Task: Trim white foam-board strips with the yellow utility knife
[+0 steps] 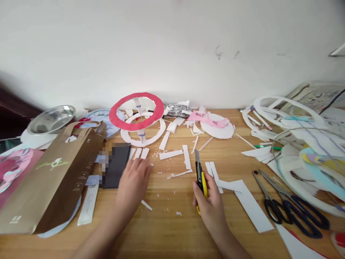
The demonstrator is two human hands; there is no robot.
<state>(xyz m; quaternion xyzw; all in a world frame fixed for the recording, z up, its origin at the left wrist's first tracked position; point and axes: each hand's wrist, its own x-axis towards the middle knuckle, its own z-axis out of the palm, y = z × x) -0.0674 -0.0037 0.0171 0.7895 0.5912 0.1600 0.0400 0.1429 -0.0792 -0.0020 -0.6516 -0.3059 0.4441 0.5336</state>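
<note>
My right hand is wrapped round a yellow and black utility knife, its metal blade out and pointing away from me. White foam-board strips lie just beyond that hand. My left hand hovers low over the table, fingers reaching forward and slightly bent, with nothing visible in them; its fingertips are partly hidden. Right by those fingers are short white strips and a dark flat rectangular object. Behind stands a two-ring frame: a red upper ring on short posts over a white ring.
A brown paper bag and a metal bowl occupy the left. Scissors, a white board piece and piled white rings fill the right. Pink paper rests on a white disc. Scraps litter the wooden table.
</note>
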